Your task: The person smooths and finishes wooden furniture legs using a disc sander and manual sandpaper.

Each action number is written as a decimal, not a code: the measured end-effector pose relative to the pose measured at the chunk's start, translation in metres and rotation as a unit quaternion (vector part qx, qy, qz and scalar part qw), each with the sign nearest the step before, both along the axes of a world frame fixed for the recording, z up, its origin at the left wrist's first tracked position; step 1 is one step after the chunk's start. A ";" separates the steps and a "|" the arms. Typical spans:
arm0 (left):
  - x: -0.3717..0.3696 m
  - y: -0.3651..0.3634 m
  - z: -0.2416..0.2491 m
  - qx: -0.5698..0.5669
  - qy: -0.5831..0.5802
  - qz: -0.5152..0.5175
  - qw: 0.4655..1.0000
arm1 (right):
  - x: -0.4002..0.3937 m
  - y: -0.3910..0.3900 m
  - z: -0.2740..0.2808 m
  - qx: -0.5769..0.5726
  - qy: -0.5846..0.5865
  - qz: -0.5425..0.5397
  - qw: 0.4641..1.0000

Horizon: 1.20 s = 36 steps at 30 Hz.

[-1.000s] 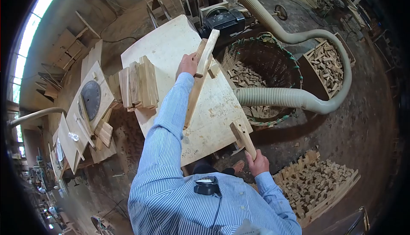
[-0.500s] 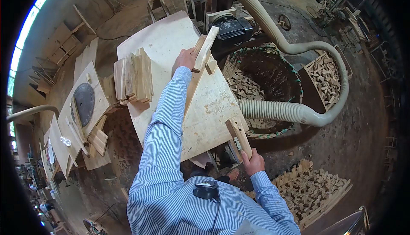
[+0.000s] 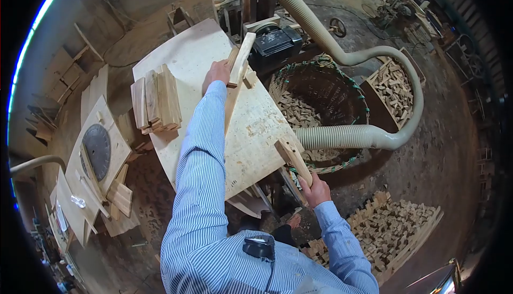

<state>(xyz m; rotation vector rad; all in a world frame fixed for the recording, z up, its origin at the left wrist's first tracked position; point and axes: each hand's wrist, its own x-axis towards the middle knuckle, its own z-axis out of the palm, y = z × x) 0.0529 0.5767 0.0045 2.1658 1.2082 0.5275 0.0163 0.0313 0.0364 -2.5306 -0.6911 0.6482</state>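
Observation:
My left hand (image 3: 218,74) is closed on a short brown wood piece (image 3: 233,58) lying against a pale wooden bar (image 3: 243,61) at the far right edge of the plywood tabletop (image 3: 246,150). The fingertips are partly hidden. Just right of the bar is a small wood block (image 3: 249,79). My right hand (image 3: 316,189) wraps round the near end of a wooden handle (image 3: 295,161), whose other end rests at the tabletop's right corner. A stack of wood strips (image 3: 156,99) lies on the tabletop, left of my left forearm.
Right of the table stands a wicker basket (image 3: 363,99) holding wood offcuts, with a ribbed hose (image 3: 342,137) across it. A black motor (image 3: 277,44) sits behind. Offcuts (image 3: 393,230) cover the floor at lower right. At left, a saw blade (image 3: 97,152) lies on a board.
The camera view has shifted, so the table appears further left. Both hands keep their hold, with little visible movement relative to the table.

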 end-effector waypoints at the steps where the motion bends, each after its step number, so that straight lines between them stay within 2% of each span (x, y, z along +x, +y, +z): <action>1: 0.000 0.004 -0.001 0.006 -0.001 0.005 1.000 | 0.000 0.004 0.000 -0.004 0.000 0.003 1.000; 4: 0.007 0.016 -0.001 0.000 -0.004 -0.020 1.000 | 0.001 0.012 0.000 -0.010 -0.005 -0.004 1.000; 6: 0.010 0.025 -0.019 0.037 -0.028 -0.009 0.999 | 0.003 0.011 -0.001 -0.012 -0.001 -0.003 1.000; 10: 0.013 0.043 -0.036 0.077 0.038 -0.018 0.996 | -0.002 0.007 0.001 0.017 -0.023 -0.001 1.000; 11: 0.014 0.033 -0.035 0.073 0.047 -0.036 0.996 | -0.003 0.003 0.000 0.021 -0.017 -0.003 1.000; 13: 0.006 0.017 -0.013 -0.004 0.006 -0.031 1.000 | -0.003 -0.007 -0.001 0.017 -0.011 0.002 1.000; 21: -0.009 -0.030 -0.020 -0.012 -0.055 -0.047 0.997 | -0.014 -0.055 0.003 -0.012 0.019 0.004 1.000; 23: -0.015 -0.063 -0.002 -0.150 -0.164 -0.011 0.975 | -0.015 -0.063 0.005 -0.013 0.027 0.010 1.000; 24: -0.017 -0.079 0.012 -0.147 -0.165 -0.005 0.975 | -0.017 -0.067 0.007 -0.010 0.027 0.003 1.000; 26: -0.024 -0.103 0.040 -0.220 -0.177 0.030 0.959 | -0.019 -0.073 0.010 -0.003 0.027 0.012 1.000; 27: -0.027 -0.093 0.027 -0.213 -0.179 0.042 0.960 | -0.020 -0.077 0.010 -0.004 0.031 0.004 1.000; 28: -0.028 -0.084 0.015 0.021 -0.110 0.011 0.994 | -0.020 -0.079 0.009 -0.005 0.035 -0.003 0.999; 29: -0.033 -0.073 0.004 0.250 -0.028 -0.020 0.968 | -0.022 -0.078 0.016 -0.012 0.041 -0.009 0.999; 30: -0.039 -0.072 0.004 0.252 -0.023 -0.009 0.967 | -0.023 -0.079 0.015 -0.010 0.042 0.003 0.999; 32: -0.042 -0.074 0.005 0.273 0.049 -0.074 0.958 | -0.022 -0.081 0.013 -0.009 0.032 -0.004 0.999; 33: -0.045 -0.079 0.009 0.274 0.052 -0.069 0.958 | -0.021 -0.079 0.014 -0.012 0.035 -0.009 0.999; 35: -0.058 -0.096 0.015 0.146 -0.056 -0.095 0.983 | -0.023 -0.082 0.014 -0.013 0.027 -0.005 1.000; 36: -0.053 -0.087 0.003 0.145 -0.054 -0.096 0.983 | -0.023 -0.080 0.016 -0.019 0.023 -0.006 1.000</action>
